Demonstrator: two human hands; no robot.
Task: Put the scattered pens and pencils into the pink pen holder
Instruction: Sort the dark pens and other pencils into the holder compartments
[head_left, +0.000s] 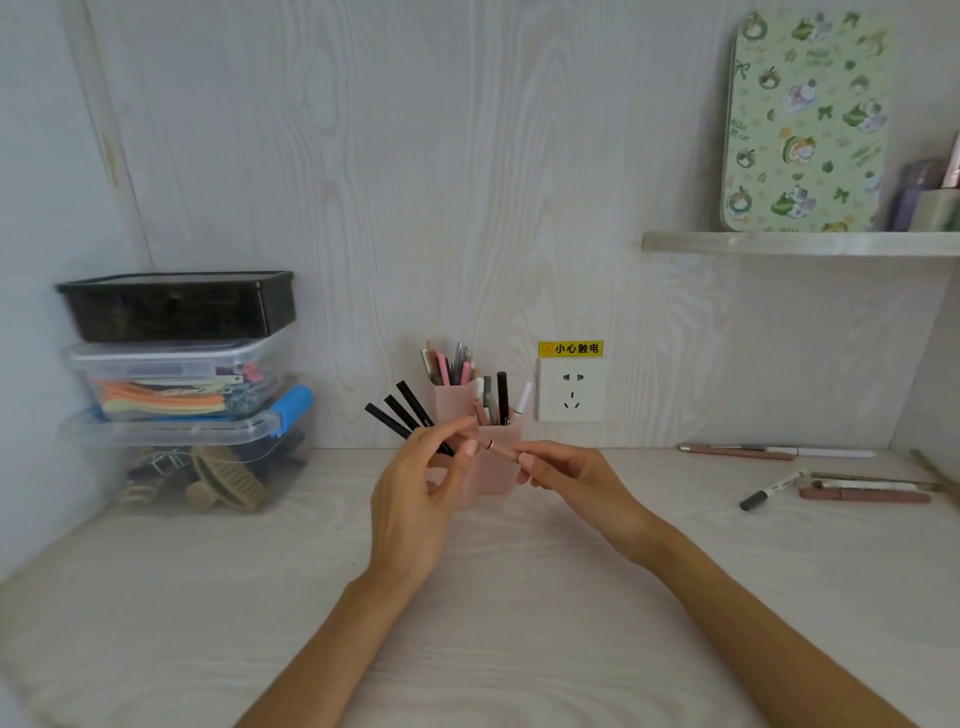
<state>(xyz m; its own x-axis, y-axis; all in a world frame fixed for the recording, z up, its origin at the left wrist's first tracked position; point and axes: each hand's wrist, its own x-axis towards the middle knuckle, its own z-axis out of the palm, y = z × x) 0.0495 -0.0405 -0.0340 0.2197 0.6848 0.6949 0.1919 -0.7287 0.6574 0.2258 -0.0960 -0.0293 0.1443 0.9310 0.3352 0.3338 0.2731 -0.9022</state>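
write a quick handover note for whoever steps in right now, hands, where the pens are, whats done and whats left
Left hand: grips three black pens, fanned up and to the left.
Right hand: pinches one end of a pink pencil; the left fingertips meet its other end, right in front of the pink pen holder.
Done: the holder, at the back wall beside the wall socket, already has many pens standing in it.
Left: the four in hand, plus the loose ones on the desk at right: two by the wall and a cluster nearer the edge with a grey-capped marker.
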